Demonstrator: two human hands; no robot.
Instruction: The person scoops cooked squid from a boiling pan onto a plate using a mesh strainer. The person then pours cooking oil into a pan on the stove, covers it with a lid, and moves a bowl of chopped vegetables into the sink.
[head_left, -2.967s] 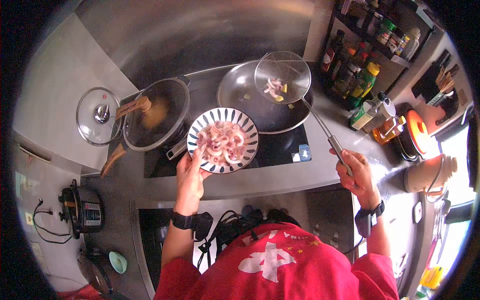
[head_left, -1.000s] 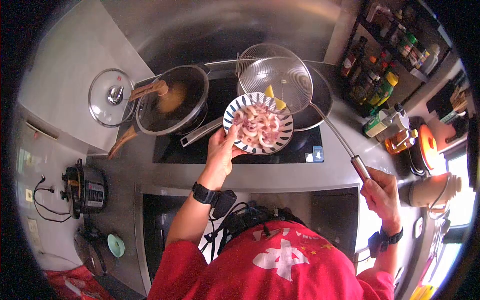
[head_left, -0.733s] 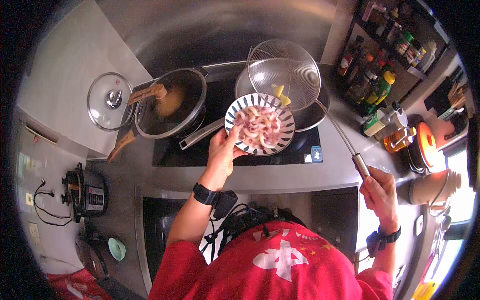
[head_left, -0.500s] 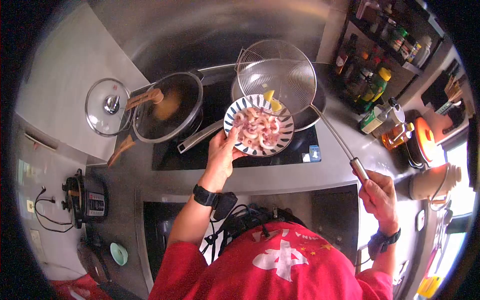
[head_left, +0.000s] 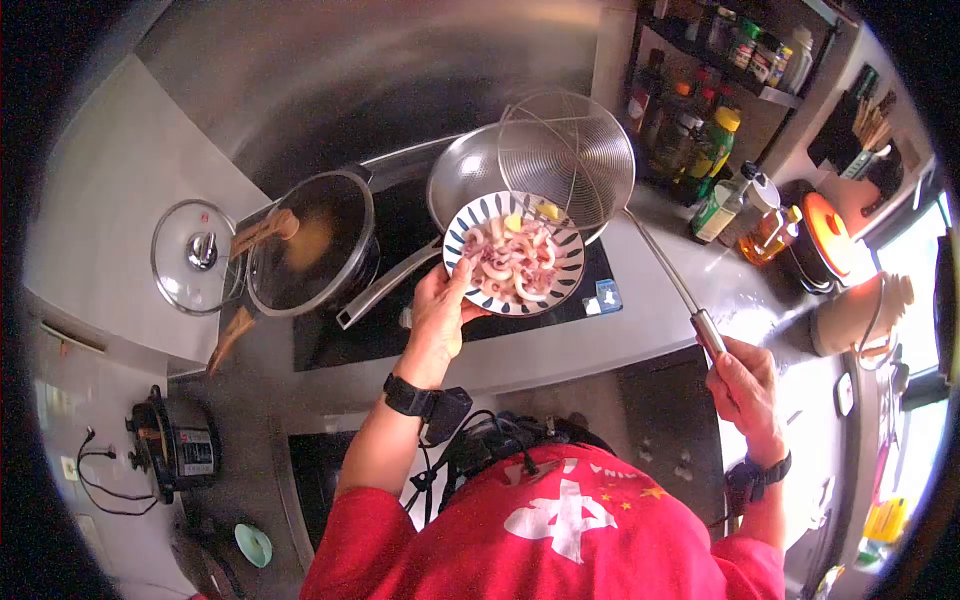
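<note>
My left hand (head_left: 440, 300) grips the near-left rim of a white plate (head_left: 462, 222) with dark dashes round its edge, thumb on top. Pale pinkish squid pieces (head_left: 515, 265) lie on it, with yellow slices (head_left: 513, 222) at the far side. In my closed right hand (head_left: 745, 388) is the metal handle of a round mesh strainer (head_left: 570, 150), its basket just beyond the plate. Under both, a steel wok (head_left: 460, 180) stands on the black cooktop, its handle pointing left toward me; the plate and strainer hide part of it.
Left of the wok stands a dark pot (head_left: 312, 245) with a wooden utensil (head_left: 265, 230) across its rim. A glass lid (head_left: 200, 255) is beside it. Bottles (head_left: 725, 205) and an orange-lidded pot (head_left: 828, 230) stand at right. A cooker (head_left: 178, 445) is at lower left.
The camera view has shifted, showing more of the wok's left side. The strainer basket sits farther right from the plate, and the yellow slices lie lower on the plate. Both grips stay the same.
</note>
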